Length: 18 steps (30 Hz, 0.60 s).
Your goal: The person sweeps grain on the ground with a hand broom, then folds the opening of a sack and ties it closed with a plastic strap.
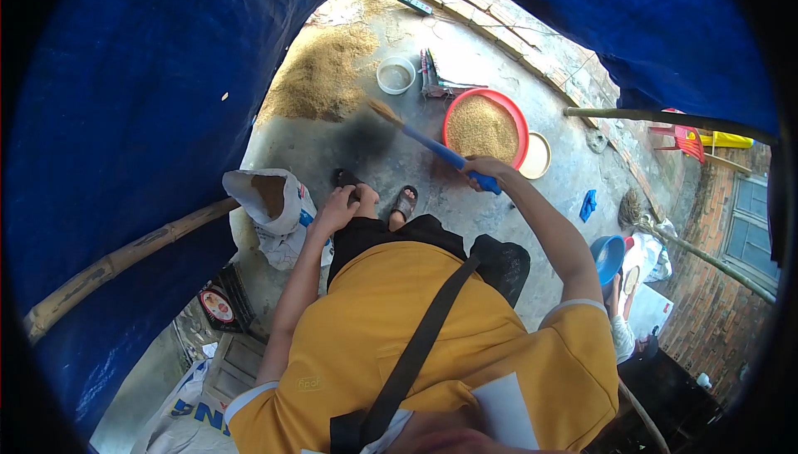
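Note:
My right hand is closed around the blue handle of a small broom, held out over the concrete floor. Its tan tip points away to the left, toward a heap of grain or husks. Just beyond this hand, a red basin holds yellowish grain. My left hand rests on my knee with its fingers laid over it, holding nothing. Left of that hand stands a white sack, its mouth gaping, with brown material inside.
A pale round tub stands beside the heap. A shallow round container sits against the red basin. Blue tarpaulin hangs around me, with bamboo poles at the sides. At right, another person's arm shows near a blue basin.

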### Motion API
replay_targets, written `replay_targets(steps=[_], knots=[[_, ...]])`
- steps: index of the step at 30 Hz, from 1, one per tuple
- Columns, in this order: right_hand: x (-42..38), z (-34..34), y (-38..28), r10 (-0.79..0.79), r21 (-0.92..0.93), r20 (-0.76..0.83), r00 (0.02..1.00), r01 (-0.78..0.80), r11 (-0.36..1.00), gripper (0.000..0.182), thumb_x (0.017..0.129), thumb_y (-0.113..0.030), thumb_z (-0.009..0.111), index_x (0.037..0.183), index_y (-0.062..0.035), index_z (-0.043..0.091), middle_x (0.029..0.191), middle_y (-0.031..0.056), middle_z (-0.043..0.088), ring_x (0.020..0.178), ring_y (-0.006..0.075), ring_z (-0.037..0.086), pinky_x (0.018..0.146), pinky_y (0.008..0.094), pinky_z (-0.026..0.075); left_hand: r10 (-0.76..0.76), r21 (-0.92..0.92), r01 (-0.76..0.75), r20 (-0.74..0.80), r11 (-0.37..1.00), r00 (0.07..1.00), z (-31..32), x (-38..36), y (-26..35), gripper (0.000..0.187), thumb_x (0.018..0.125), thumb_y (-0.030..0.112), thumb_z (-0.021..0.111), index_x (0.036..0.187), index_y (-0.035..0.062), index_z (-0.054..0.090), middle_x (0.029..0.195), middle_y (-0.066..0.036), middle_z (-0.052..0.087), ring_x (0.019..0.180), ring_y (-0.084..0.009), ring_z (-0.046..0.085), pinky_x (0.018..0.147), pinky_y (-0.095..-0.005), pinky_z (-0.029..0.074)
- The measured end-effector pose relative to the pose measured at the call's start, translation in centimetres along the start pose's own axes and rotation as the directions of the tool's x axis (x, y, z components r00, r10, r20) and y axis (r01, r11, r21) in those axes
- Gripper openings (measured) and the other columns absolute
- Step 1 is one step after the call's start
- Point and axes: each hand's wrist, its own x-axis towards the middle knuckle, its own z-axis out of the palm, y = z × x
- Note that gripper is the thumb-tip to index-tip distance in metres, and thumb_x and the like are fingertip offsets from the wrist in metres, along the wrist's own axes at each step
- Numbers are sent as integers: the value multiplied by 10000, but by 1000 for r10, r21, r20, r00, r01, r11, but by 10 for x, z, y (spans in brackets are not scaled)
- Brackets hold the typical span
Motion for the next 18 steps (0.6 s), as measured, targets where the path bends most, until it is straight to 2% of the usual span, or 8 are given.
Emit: replay_targets(steps=[1,3,7,9,11,12,14,18], knots=[[21,-3,-3,-49,-121,-21,999,46,992,139,728,-75,487,838,-2,441,563,36,462,425,92,455,344,230,389,20,27,-19,-23,999,1000,3,-4,-1,428,749,197,526,1117,4,427,1047,-204,498,971,-319,481,828,-367,376],[59,-10,-12,-51,24,-5,999,51,998,89,720,-77,495,757,-7,456,559,48,481,424,108,469,342,238,391,36,56,-33,-49,998,998,6,-12,-4,426,748,194,526,1115,2,428,1041,-205,500,964,-317,485,821,-367,379],[54,11,-45,-165,-3,-114,980,166,986,97,739,-64,476,789,-43,395,573,31,437,414,92,442,328,223,374,-76,-13,75,-24,997,997,5,-27,-16,427,750,204,514,1119,15,412,1078,-204,459,1021,-344,427,845,-388,363],[62,14,-45,-245,85,-137,960,257,963,103,740,-58,475,791,-42,387,575,35,432,406,101,435,324,228,373,-97,-24,96,-31,995,995,9,-34,-25,430,750,205,512,1119,8,410,1086,-206,456,1026,-345,424,852,-386,358],[61,18,-46,-228,154,-162,960,253,955,108,743,-53,467,793,-40,372,573,35,423,398,100,426,321,231,372,-50,-41,44,-144,998,988,21,-40,-37,423,735,201,538,1093,-3,437,939,-195,526,869,-315,513,761,-361,399],[58,21,-46,-225,162,-188,956,256,953,108,748,-55,463,788,-44,364,570,32,420,396,97,424,319,228,372,-55,-43,49,-145,998,988,21,-43,-37,423,735,201,538,1093,-3,437,939,-195,526,869,-315,513,761,-361,399],[56,23,-42,-224,167,-215,951,262,951,109,752,-56,460,783,-47,356,567,29,416,394,94,422,318,225,372,-175,-77,174,-2,982,985,22,-46,-37,439,750,212,512,1123,7,409,1108,-208,445,1037,-342,417,872,-377,343],[77,18,-34,-88,464,-69,994,110,879,130,760,-56,457,800,-34,335,540,31,412,386,104,428,316,228,376,-165,-89,164,3,982,986,24,-46,-40,440,749,213,513,1125,10,409,1106,-208,446,1040,-339,416,872,-378,343]])
